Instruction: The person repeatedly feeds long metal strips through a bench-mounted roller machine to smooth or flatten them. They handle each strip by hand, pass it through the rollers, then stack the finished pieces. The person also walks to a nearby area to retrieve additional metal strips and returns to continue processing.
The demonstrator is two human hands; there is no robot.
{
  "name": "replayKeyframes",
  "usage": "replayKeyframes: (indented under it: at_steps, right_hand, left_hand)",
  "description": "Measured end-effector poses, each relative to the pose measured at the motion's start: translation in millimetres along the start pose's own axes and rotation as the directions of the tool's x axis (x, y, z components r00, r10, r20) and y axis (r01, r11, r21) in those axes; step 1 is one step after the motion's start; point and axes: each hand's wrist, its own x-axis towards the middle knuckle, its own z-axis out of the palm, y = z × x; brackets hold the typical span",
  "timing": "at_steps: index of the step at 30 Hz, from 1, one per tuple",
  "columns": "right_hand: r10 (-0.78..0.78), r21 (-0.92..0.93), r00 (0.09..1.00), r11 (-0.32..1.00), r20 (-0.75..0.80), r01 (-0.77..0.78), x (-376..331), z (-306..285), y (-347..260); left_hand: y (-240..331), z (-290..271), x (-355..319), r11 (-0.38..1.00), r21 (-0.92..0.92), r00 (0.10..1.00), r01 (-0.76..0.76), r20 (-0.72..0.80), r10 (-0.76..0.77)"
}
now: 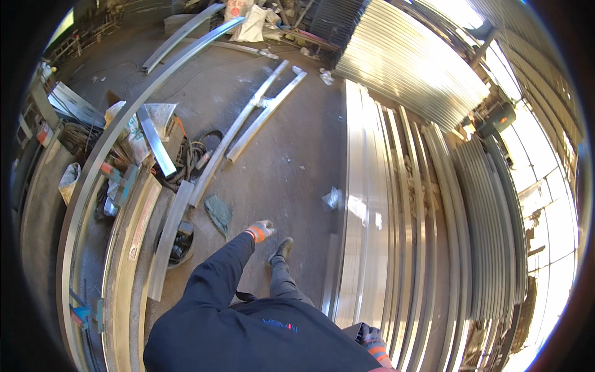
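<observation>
My left hand (261, 230), in a grey glove with an orange cuff, reaches forward above the floor. Its fingers are loosely curled, and nothing shows in them. The nearest thing to it is a crumpled green cloth (219, 214) on the floor. My right hand (374, 345), gloved with orange bands, is low at my right side, beside a stack of long silvery metal profiles (362, 248). Its fingers are closed at a dark, angular piece (354, 333), partly hidden by my jacket; I cannot tell what that piece is.
To the left, a long curved metal beam (93, 167) runs past tools, bags and stacked profiles. A joined metal frame (263, 102) lies ahead on the floor. Corrugated sheets (412, 59) stand at the far right. Clear plastic scrap (332, 198) lies near the profile stack.
</observation>
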Motion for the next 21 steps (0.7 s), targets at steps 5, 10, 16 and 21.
replayKeyframes:
  at_steps: [5,10,16,21]
  right_hand:
    - [-0.239,0.023,0.971,0.971,-0.012,0.239,195.7,-197.6,-6.0]
    - [-0.481,-0.080,0.845,0.876,-0.234,0.476,344.8,-468.6,-50.9]
    - [-0.561,-0.232,0.750,0.828,-0.351,0.511,549.5,-680.4,-138.6]
    - [-0.460,-0.220,0.674,0.883,-0.578,0.415,743.6,-820.1,-205.2]
  left_hand:
    - [-16.5,-63.8,117.4,0.946,0.040,0.945,0.322,0.043,-0.324]
    - [-46.5,-133.2,138.9,0.787,0.420,0.846,0.451,0.080,-0.527]
    - [-49.6,-159.9,246.0,0.686,0.244,0.700,0.686,0.038,-0.713]
    - [-39.2,-223.7,448.4,0.844,0.402,0.929,0.354,-0.257,-0.267]
